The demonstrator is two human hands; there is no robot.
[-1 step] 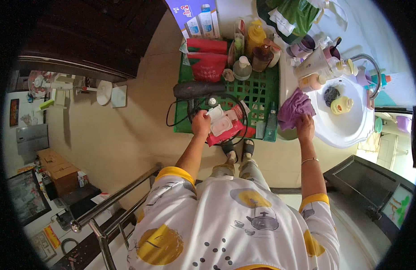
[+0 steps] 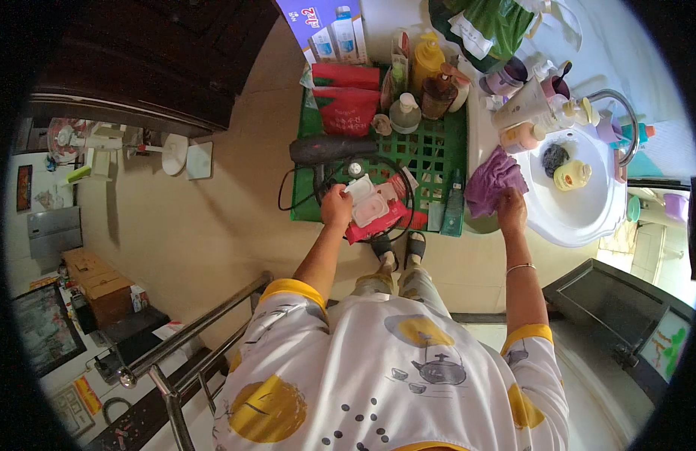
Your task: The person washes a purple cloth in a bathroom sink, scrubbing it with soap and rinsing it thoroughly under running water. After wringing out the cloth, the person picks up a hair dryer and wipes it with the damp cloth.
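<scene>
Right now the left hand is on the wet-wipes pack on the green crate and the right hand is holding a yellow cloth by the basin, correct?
Not quite: the head view shows the cloth in the right hand is purple, not yellow. The rest holds: the left hand is on the wet-wipes pack on the green crate, beside the white basin.

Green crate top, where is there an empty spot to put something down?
The green crate is bare between the black hair dryer and the bottles, right of the wipes pack under the left hand. The far edge is crowded.
</scene>
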